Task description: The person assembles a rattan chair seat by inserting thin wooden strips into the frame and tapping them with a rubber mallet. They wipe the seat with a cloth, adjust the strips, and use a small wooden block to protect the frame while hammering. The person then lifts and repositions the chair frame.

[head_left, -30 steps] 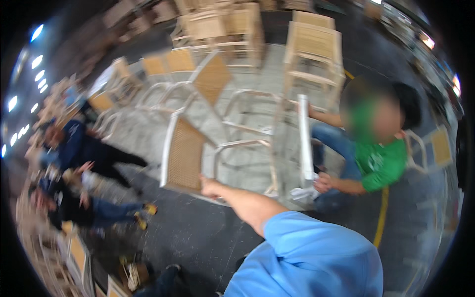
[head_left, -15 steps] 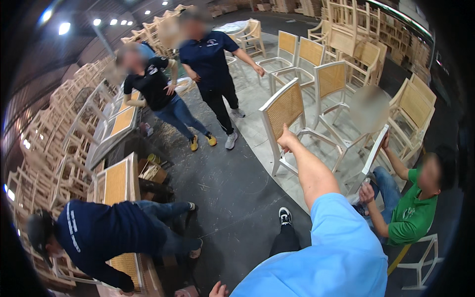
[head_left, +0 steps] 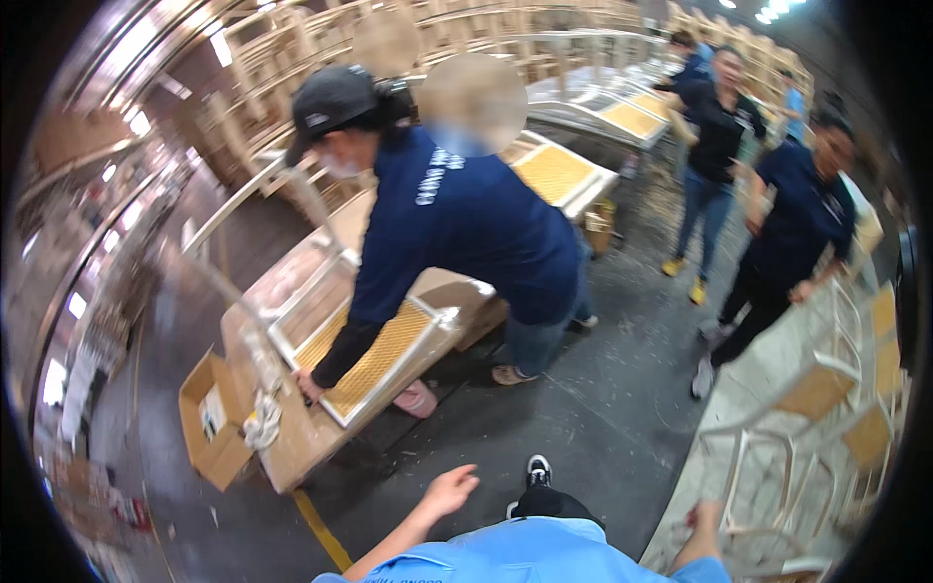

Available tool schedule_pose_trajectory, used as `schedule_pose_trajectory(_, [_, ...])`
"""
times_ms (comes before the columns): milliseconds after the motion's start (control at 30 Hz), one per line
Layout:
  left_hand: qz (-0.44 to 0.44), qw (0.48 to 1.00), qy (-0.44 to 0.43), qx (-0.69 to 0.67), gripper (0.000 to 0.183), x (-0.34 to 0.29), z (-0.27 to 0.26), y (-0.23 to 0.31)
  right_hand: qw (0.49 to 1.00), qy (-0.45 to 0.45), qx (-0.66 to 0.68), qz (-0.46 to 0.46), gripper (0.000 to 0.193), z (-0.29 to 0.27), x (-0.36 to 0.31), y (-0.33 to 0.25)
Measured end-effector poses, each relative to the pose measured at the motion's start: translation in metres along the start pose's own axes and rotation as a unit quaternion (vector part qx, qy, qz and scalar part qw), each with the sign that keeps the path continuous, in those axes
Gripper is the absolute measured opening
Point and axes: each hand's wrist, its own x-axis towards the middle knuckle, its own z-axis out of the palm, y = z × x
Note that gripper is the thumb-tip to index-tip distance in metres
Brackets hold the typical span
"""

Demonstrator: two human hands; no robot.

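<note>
My left hand (head_left: 449, 492) is held out in front of my body, empty, its fingers loosely stretched over the dark floor. Low at my right side is my right hand (head_left: 702, 520), smeared by motion, so its fingers cannot be made out. It is nearest to the white chairs with cane panels (head_left: 818, 391) on the right. Ahead and to the left, a co-worker in a navy shirt (head_left: 476, 219) bends over a workbench (head_left: 309, 449). That person's hand rests on the edge of a white-framed chair with a woven cane panel (head_left: 367, 358), lying on the bench.
An open cardboard box (head_left: 216, 428) stands beside the bench, next to a white cloth (head_left: 263, 421). More cane-panelled frames (head_left: 554, 175) lie on tables behind. Two people in dark shirts stand at the right. A yellow line (head_left: 321, 530) runs along the floor.
My view has swung left toward the bench. My right hand has left the white chair's cane back and dropped to my side. More of my left hand now shows.
</note>
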Motion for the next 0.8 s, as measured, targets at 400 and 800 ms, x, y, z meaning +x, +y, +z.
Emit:
schedule_pose_trajectory(400, [0.005,0.999,0.038,-0.008,0.05,0.007,-0.09,-0.023,0.795,-0.498,-0.338,-0.068,0.057,0.254,-0.178,-0.077])
schedule_pose_trajectory(800, [-0.177,0.79,0.548,-0.212,0.044,0.007,-0.286,-0.207,0.732,-0.549,-0.368,-0.164,0.057,0.437,-0.367,-0.128])
